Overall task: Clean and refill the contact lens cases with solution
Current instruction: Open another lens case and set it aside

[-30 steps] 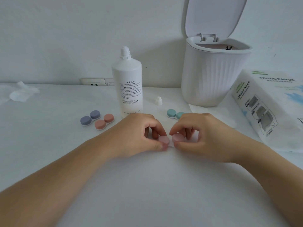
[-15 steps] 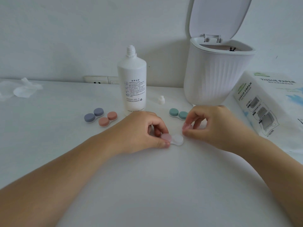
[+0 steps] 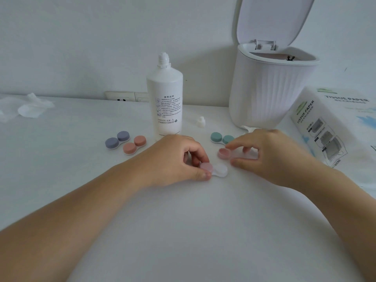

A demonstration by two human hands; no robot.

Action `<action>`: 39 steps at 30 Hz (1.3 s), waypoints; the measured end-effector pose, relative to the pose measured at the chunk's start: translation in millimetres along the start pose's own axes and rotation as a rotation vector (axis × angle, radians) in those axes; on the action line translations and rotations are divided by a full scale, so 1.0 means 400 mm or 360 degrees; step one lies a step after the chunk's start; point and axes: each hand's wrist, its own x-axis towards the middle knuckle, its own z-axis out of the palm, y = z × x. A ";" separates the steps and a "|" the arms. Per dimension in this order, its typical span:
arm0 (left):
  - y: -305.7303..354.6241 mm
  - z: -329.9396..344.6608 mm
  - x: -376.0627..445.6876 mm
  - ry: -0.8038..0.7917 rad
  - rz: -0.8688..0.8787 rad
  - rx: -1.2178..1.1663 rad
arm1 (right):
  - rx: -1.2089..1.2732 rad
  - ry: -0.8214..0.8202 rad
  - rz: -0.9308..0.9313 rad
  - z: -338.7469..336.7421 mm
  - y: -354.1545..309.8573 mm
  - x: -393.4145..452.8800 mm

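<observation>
A pale pink and white lens case (image 3: 219, 170) lies on the white table in front of me. My left hand (image 3: 175, 157) pinches its left pink cap (image 3: 206, 166). The case's right well stands uncovered. My right hand (image 3: 270, 153) holds the removed pink cap (image 3: 224, 153) at its fingertips, just above the table to the right of the case. The uncapped solution bottle (image 3: 164, 98) stands behind my left hand, its small white cap (image 3: 201, 121) beside it.
A purple case (image 3: 117, 140) and a salmon case (image 3: 134, 144) lie at the left, a teal case (image 3: 221, 137) behind my right hand. An open white bin (image 3: 268, 86) stands at back right, a tissue pack (image 3: 333, 123) at right, crumpled tissue (image 3: 30, 105) at far left.
My right hand unscrewed the right pink cap and carried it away to the right. My left hand stayed on the left cap.
</observation>
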 end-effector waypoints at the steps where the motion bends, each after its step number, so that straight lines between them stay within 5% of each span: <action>1: 0.000 0.000 0.000 -0.0002 0.0004 0.0000 | 0.0016 0.0032 -0.0039 -0.001 0.002 0.000; 11: -0.004 0.001 0.001 0.0010 0.0038 0.0032 | 0.0259 -0.0239 -0.0065 0.019 0.002 -0.003; 25: -0.007 0.011 0.000 -0.0024 0.0159 0.0023 | 0.0511 -0.0295 -0.0083 0.035 -0.011 0.002; 39: -0.003 0.065 -0.017 0.0331 0.0092 0.0201 | 0.0607 -0.0284 0.0042 0.040 -0.022 0.001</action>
